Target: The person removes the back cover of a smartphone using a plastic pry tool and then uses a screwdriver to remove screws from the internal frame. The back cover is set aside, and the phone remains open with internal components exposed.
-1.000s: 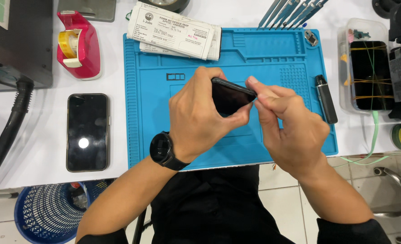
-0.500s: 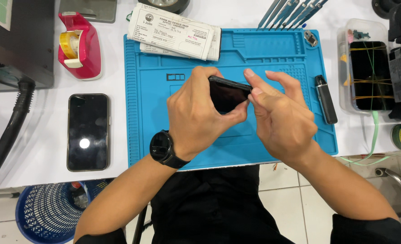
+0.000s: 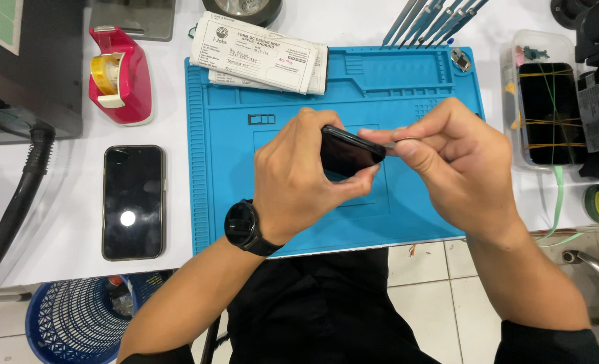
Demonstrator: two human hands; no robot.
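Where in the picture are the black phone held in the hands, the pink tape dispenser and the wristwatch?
black phone (image 3: pixel 348 154), head view, on its dark face between the fingers.
pink tape dispenser (image 3: pixel 119 81), head view, on its body beside the yellow roll.
wristwatch (image 3: pixel 240 226), head view, on its round dial.

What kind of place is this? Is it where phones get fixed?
Probably a phone repair bench. The left hand holds a black phone over a blue rubber work mat, thin metal tools lie above, and another dark phone waits beside.
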